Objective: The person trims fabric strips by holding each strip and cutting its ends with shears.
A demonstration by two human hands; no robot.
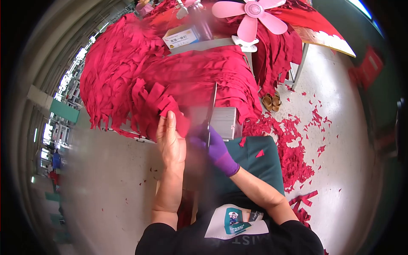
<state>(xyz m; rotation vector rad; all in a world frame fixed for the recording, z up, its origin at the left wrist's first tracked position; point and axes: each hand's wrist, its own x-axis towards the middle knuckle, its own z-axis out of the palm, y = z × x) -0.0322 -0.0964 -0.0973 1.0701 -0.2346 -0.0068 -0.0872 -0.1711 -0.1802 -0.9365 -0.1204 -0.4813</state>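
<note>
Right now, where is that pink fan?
In the head view, the pink fan is at the top, right of centre, to the right of the small box, beyond the red fabric strips spread before the person.

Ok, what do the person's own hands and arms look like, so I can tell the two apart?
The left hand is bare, with no glove. The right hand wears a purple glove that ends at the wrist. Both forearms are uncovered, below short black sleeves.
</note>
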